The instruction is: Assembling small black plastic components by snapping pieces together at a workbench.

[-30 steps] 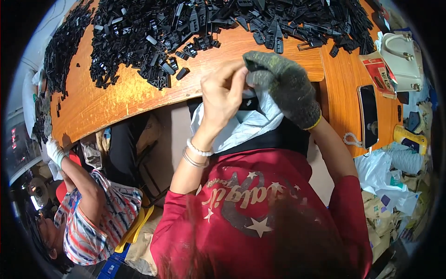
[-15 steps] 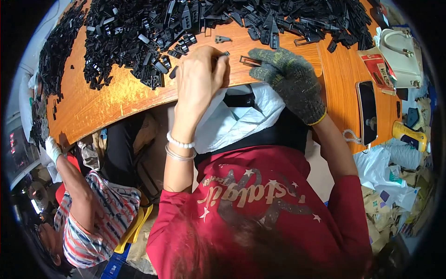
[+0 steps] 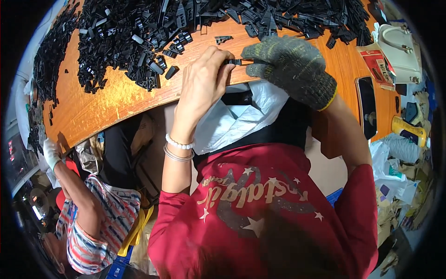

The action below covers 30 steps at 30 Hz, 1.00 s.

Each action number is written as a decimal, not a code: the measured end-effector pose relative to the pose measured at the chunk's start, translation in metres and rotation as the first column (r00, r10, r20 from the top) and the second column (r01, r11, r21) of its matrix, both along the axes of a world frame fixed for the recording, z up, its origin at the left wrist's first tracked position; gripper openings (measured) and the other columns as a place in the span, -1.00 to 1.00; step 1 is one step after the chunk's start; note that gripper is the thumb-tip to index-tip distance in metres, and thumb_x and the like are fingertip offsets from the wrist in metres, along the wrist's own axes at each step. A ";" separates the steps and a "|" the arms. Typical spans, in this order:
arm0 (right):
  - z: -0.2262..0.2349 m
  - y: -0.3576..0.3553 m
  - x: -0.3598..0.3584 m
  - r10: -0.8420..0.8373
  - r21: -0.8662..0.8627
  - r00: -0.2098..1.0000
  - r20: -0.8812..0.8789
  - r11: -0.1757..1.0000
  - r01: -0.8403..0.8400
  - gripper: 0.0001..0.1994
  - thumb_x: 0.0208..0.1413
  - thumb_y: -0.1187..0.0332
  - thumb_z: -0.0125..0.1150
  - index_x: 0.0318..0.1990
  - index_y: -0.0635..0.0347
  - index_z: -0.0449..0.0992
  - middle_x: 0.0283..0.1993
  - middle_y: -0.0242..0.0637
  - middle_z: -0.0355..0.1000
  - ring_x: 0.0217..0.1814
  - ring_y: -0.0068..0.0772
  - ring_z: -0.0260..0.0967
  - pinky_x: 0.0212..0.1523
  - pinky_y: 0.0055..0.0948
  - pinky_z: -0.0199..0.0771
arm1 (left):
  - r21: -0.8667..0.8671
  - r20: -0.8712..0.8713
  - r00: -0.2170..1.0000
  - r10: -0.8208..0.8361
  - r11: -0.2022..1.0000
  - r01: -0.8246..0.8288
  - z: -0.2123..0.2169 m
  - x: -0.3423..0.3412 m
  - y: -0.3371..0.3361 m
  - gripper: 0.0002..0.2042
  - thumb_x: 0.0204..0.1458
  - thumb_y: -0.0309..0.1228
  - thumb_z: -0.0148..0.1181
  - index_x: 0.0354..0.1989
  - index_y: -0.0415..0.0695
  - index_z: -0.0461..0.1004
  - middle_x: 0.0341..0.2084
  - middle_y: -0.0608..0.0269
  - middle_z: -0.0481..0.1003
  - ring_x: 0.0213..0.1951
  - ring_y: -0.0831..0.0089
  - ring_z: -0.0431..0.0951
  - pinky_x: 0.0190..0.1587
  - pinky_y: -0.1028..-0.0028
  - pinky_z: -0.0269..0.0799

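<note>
My bare left hand [image 3: 200, 79] pinches a small black plastic clip [image 3: 235, 62] between thumb and fingertips near the table's front edge. Opposite it, my right hand [image 3: 297, 65], in a dark grey knitted glove, grips a thin black plastic frame [image 3: 246, 64]. The frame's end meets the clip; whether the two are joined cannot be made out. Just beyond my hands, one loose black piece [image 3: 223, 39] lies on the wooden table [image 3: 111, 100]. Below them, a white plastic bag [image 3: 267, 109] gapes on my lap, with something dark inside.
Heaps of black plastic parts [image 3: 121, 42] cover the far side. At right are a phone [image 3: 367, 109], a red packet [image 3: 375, 65] and a pale handbag [image 3: 402, 53]. A co-worker's white-gloved hand [image 3: 52, 153] rests by the left edge; plastic wrapping [image 3: 392, 172] lies low right.
My right hand has moved left and turned, bringing the frame up against the clip in my left hand. The gap between the two parts has closed.
</note>
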State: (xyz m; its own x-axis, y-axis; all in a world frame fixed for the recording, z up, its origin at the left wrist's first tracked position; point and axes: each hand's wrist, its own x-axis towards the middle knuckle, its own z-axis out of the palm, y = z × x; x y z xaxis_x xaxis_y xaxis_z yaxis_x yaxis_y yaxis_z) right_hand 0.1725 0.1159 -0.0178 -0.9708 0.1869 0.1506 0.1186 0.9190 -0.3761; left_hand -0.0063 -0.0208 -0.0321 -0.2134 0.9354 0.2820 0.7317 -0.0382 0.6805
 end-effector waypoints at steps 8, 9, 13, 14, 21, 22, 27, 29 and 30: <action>0.008 -0.009 -0.022 0.220 0.551 0.945 -0.244 0.833 -0.052 -0.67 0.05 0.22 0.12 -0.04 0.11 0.49 0.01 -0.15 0.41 0.02 -0.14 0.40 0.06 -0.09 0.36 | 0.038 0.021 1.000 -0.023 0.999 0.022 -0.004 -0.001 0.000 -0.87 -0.05 -0.55 0.20 -0.30 -0.22 0.46 -0.43 0.11 0.41 -0.43 0.07 0.49 -0.39 0.25 0.38; 0.023 -0.016 -0.032 0.203 0.365 0.955 -0.215 0.924 -0.114 -0.72 -0.01 0.23 0.16 -0.17 0.12 0.57 -0.20 -0.17 0.54 -0.15 -0.12 0.50 -0.04 -0.10 0.43 | 0.052 0.050 0.998 -0.022 0.998 0.019 -0.004 -0.003 -0.003 -0.87 -0.05 -0.56 0.19 -0.30 -0.22 0.45 -0.42 0.11 0.40 -0.43 0.06 0.48 -0.38 0.25 0.38; 0.024 -0.012 -0.038 0.204 0.245 0.978 -0.039 0.951 -0.188 -0.77 -0.04 0.25 0.18 -0.25 0.11 0.59 -0.23 -0.17 0.54 -0.16 -0.18 0.51 -0.11 -0.11 0.45 | 0.146 -0.014 1.000 -0.023 0.989 0.025 -0.008 -0.001 -0.002 -0.88 -0.09 -0.59 0.17 -0.36 -0.26 0.40 -0.41 0.07 0.38 -0.42 0.03 0.48 -0.40 0.22 0.39; 0.023 -0.011 -0.039 0.207 0.244 0.978 -0.034 0.951 -0.192 -0.77 -0.04 0.25 0.18 -0.25 0.11 0.59 -0.23 -0.17 0.54 -0.16 -0.18 0.51 -0.11 -0.11 0.45 | 0.145 -0.001 0.999 -0.034 0.989 0.034 -0.009 0.000 -0.002 -0.88 -0.10 -0.59 0.17 -0.37 -0.28 0.38 -0.42 0.05 0.38 -0.41 0.02 0.48 -0.40 0.21 0.39; 0.028 -0.011 -0.047 0.117 0.320 0.993 -0.014 0.941 -0.106 -0.77 -0.10 0.21 0.29 -0.30 0.09 0.58 -0.29 -0.21 0.54 -0.24 -0.19 0.51 -0.26 -0.14 0.48 | 0.095 0.129 0.992 -0.012 0.995 0.000 -0.011 0.002 -0.002 -0.88 -0.09 -0.57 0.19 -0.38 -0.25 0.39 -0.41 0.04 0.38 -0.40 0.02 0.49 -0.39 0.22 0.39; 0.026 -0.009 -0.045 0.154 0.385 0.987 -0.046 0.914 -0.125 -0.73 -0.03 0.18 0.25 -0.20 0.10 0.55 -0.25 -0.21 0.53 -0.23 -0.21 0.51 -0.27 -0.15 0.48 | 0.050 0.118 0.993 0.015 0.999 -0.021 -0.010 0.002 -0.002 -0.89 -0.08 -0.55 0.21 -0.40 -0.25 0.40 -0.39 0.07 0.39 -0.40 0.04 0.49 -0.38 0.22 0.39; 0.010 -0.009 -0.017 0.086 0.377 0.989 -0.121 0.926 -0.035 -0.66 0.08 0.22 0.17 0.00 0.12 0.47 -0.12 -0.23 0.48 -0.12 -0.24 0.47 -0.16 -0.23 0.46 | 0.163 0.036 0.997 0.069 0.984 -0.074 -0.007 0.003 -0.005 -0.85 -0.07 -0.54 0.23 -0.31 -0.23 0.42 -0.34 0.11 0.39 -0.40 0.12 0.49 -0.37 0.28 0.39; -0.005 -0.016 -0.005 -0.055 0.178 0.951 -0.304 0.978 0.114 -0.65 0.14 0.27 0.15 0.08 0.12 0.43 -0.03 -0.29 0.46 -0.03 -0.32 0.43 -0.03 -0.36 0.44 | 0.102 0.119 0.993 0.009 0.995 -0.022 -0.002 0.001 -0.009 -0.85 -0.01 -0.57 0.21 -0.26 -0.25 0.43 -0.35 0.12 0.47 -0.40 0.27 0.55 -0.40 0.39 0.43; -0.008 -0.014 0.000 -0.065 -0.023 0.931 -0.358 0.998 0.061 -0.69 0.13 0.34 0.20 0.04 0.12 0.47 -0.03 -0.31 0.46 -0.05 -0.33 0.44 -0.05 -0.42 0.45 | 0.002 0.449 0.894 0.017 1.000 -0.020 0.004 0.005 -0.013 -0.87 0.04 -0.57 0.18 -0.24 -0.28 0.43 -0.35 0.10 0.51 -0.39 0.33 0.57 -0.39 0.45 0.47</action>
